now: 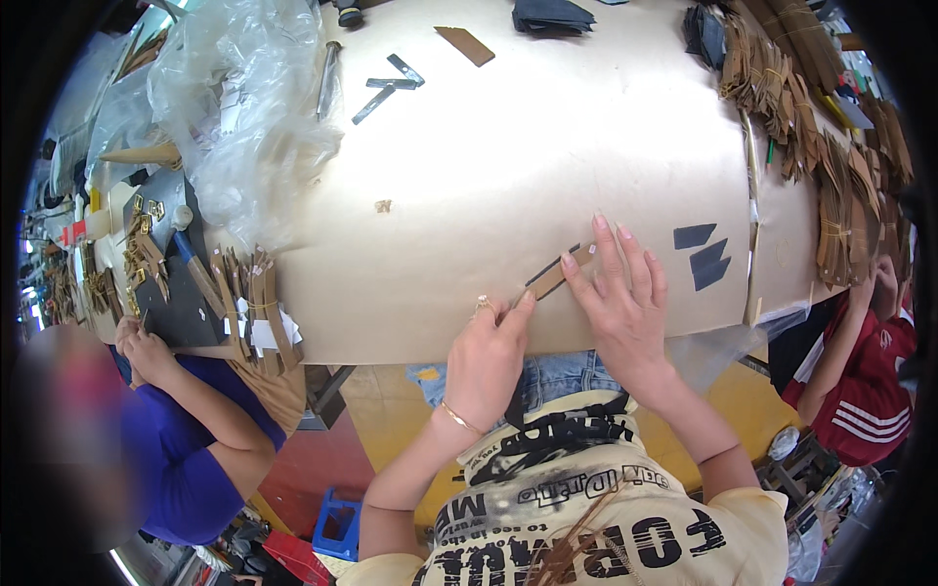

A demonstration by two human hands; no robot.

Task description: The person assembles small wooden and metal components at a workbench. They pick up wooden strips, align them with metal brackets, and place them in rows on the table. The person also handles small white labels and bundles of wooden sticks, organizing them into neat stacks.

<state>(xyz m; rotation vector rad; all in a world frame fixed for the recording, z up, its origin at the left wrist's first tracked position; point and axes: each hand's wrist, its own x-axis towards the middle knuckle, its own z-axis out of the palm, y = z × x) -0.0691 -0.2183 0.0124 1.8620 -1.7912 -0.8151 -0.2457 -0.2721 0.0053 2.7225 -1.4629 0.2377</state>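
A short brown leather strip (553, 280) with dark edges lies slanted on the paper-covered table near its front edge. It seems to sit on a black piece, whose borders show along both sides. My left hand (486, 356) is closed, its thumb and forefinger pinching the strip's lower left end. Fingers stretched out, my right hand (622, 303) lies flat over the upper right end, hiding part of it. A small pale mark shows on the strip beside the right forefinger. Just right of that hand lie several loose black cut pieces (707, 266).
Clear plastic bags (244, 117) heap at the left, by a hammer (191, 244) and bundled brown strips (262, 293). More bundles (835, 205) line the right. Dark strips (384, 95) and a brown piece (465, 46) lie farther back. Co-workers sit on both sides.
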